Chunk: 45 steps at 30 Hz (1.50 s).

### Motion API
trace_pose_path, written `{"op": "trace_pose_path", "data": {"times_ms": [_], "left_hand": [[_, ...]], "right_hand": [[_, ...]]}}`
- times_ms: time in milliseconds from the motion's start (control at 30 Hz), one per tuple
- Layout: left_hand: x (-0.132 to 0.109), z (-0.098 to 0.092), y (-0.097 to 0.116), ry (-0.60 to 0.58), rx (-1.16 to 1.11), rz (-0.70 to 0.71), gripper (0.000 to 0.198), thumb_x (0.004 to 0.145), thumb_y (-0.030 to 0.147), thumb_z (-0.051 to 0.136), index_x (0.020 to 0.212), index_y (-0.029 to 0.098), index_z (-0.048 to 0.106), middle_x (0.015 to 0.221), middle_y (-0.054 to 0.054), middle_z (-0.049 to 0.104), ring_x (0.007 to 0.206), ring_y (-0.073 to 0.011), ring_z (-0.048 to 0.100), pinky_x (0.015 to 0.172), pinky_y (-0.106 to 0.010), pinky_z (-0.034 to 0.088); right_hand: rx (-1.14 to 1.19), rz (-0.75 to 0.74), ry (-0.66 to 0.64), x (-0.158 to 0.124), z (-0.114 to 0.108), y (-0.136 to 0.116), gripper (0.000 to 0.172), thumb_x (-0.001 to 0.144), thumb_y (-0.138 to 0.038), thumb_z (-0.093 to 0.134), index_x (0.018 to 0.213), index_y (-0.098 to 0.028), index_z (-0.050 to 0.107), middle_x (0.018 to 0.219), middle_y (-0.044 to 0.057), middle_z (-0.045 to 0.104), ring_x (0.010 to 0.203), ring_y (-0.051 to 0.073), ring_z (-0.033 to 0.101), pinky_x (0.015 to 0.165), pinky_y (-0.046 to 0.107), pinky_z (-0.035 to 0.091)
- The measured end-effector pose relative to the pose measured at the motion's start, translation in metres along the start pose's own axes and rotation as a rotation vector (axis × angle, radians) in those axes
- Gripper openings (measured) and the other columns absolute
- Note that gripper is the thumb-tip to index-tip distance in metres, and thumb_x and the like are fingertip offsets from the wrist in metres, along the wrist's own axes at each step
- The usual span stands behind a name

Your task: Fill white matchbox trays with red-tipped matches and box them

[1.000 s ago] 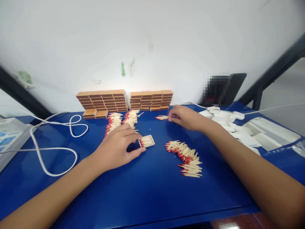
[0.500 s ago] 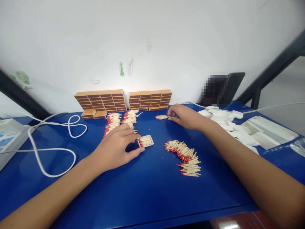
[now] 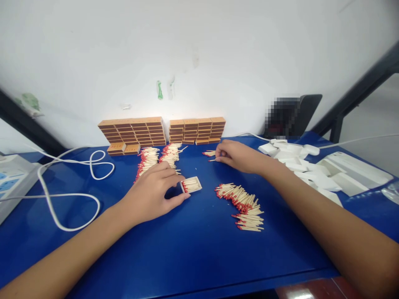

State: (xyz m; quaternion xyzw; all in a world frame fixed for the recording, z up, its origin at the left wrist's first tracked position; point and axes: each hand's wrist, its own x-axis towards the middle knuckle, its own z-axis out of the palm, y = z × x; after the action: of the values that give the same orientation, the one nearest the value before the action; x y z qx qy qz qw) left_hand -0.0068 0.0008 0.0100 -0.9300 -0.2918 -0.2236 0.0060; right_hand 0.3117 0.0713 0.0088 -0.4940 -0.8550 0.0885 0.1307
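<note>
My left hand [image 3: 154,189] pinches the left end of a small white matchbox tray [image 3: 191,184] part filled with red-tipped matches, resting on the blue table [image 3: 187,249]. Farther back, my right hand [image 3: 238,155] is closed in a pinch on a few matches [image 3: 209,153] at the far middle of the table. A loose heap of matches [image 3: 245,205] lies in front of my right forearm. Two more rows of matches [image 3: 158,160] lie behind my left hand.
Stacks of orange matchboxes [image 3: 162,131] line the white wall. White cables [image 3: 71,182] loop at the left beside a white power strip [image 3: 12,182]. Several white trays and sleeves [image 3: 305,162] lie at the right. A dark chair [image 3: 304,112] stands behind.
My right hand has slid a little to the left over the small bunch of matches. My left hand and the tray have stayed put.
</note>
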Motion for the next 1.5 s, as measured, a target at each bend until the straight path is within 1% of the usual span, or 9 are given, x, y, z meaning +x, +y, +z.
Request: {"op": "trace_pose_path", "data": {"times_ms": [133,267,467,767,967,1100,1233,1367,1500], "left_hand": [[0.001,-0.001,0.001,-0.009,-0.004,-0.006,0.025,0.099,0.038,0.072,0.113,0.017,0.077,0.09,-0.007,0.076,0.092,-0.0254,0.066,0.085,-0.042,0.056],[0.0,-0.001,0.0,-0.01,-0.003,-0.008,0.025,0.098,0.038,0.072,0.113,0.018,0.077,0.091,-0.007,0.076,0.092,-0.0251,0.066,0.085,-0.041,0.055],[-0.001,0.0,-0.001,-0.008,-0.003,-0.004,0.026,0.098,0.038,0.072,0.114,0.018,0.077,0.091,-0.007,0.076,0.092,-0.0249,0.065,0.084,-0.042,0.056],[0.0,-0.002,0.0,-0.015,0.001,-0.012,0.026,0.099,0.039,0.072,0.114,0.018,0.077,0.091,-0.007,0.077,0.093,-0.0251,0.066,0.086,-0.042,0.056],[0.0,-0.001,0.0,-0.011,0.009,-0.007,0.026,0.099,0.039,0.072,0.113,0.018,0.077,0.092,-0.008,0.077,0.093,-0.0255,0.066,0.086,-0.042,0.056],[0.0,0.0,0.0,-0.008,0.004,-0.009,0.026,0.099,0.038,0.072,0.113,0.017,0.078,0.09,-0.007,0.076,0.093,-0.0256,0.066,0.085,-0.042,0.056],[0.0,0.0,0.001,-0.005,0.002,-0.008,0.026,0.098,0.038,0.072,0.112,0.017,0.078,0.089,-0.007,0.076,0.092,-0.0256,0.066,0.085,-0.042,0.056],[0.001,0.0,0.0,-0.01,0.007,-0.011,0.026,0.098,0.038,0.072,0.113,0.017,0.078,0.09,-0.007,0.076,0.092,-0.0258,0.066,0.085,-0.042,0.056],[0.0,0.0,0.0,-0.002,0.02,-0.007,0.026,0.099,0.038,0.072,0.112,0.016,0.077,0.091,-0.007,0.076,0.092,-0.0257,0.065,0.084,-0.042,0.055]], "right_hand": [[0.0,-0.01,0.093,0.002,0.002,0.004,0.009,0.1,-0.023,0.057,0.1,-0.019,0.065,0.103,0.01,0.068,0.087,0.022,0.06,0.078,0.032,0.043],[-0.02,0.002,0.134,0.006,0.008,0.011,0.008,0.098,-0.023,0.058,0.096,-0.019,0.065,0.102,0.01,0.067,0.087,0.022,0.06,0.077,0.032,0.042],[-0.027,0.019,0.086,0.008,0.015,0.012,0.01,0.1,-0.021,0.055,0.092,-0.019,0.062,0.099,0.011,0.067,0.087,0.022,0.06,0.076,0.031,0.041],[0.019,0.016,0.037,0.001,0.002,0.003,0.013,0.099,-0.024,0.053,0.093,-0.02,0.063,0.101,0.013,0.071,0.089,0.024,0.063,0.08,0.034,0.047],[0.022,0.0,-0.009,0.001,0.002,0.001,0.021,0.101,-0.028,0.05,0.093,-0.019,0.067,0.101,0.013,0.072,0.088,0.024,0.063,0.08,0.036,0.048],[0.032,-0.002,-0.027,0.001,0.001,-0.001,0.016,0.099,-0.029,0.056,0.095,-0.019,0.068,0.1,0.011,0.071,0.087,0.023,0.062,0.077,0.033,0.047],[0.05,0.014,-0.047,0.0,0.001,-0.003,0.016,0.1,-0.023,0.054,0.093,-0.018,0.067,0.103,0.013,0.071,0.091,0.024,0.064,0.081,0.035,0.048],[0.094,-0.02,-0.024,-0.002,-0.001,-0.018,0.015,0.102,-0.022,0.053,0.093,-0.019,0.065,0.1,0.011,0.071,0.093,0.024,0.063,0.083,0.036,0.047],[0.211,-0.127,-0.01,-0.011,0.0,-0.051,0.016,0.106,-0.029,0.055,0.095,-0.021,0.064,0.098,0.006,0.068,0.088,0.021,0.06,0.077,0.033,0.045]]}}
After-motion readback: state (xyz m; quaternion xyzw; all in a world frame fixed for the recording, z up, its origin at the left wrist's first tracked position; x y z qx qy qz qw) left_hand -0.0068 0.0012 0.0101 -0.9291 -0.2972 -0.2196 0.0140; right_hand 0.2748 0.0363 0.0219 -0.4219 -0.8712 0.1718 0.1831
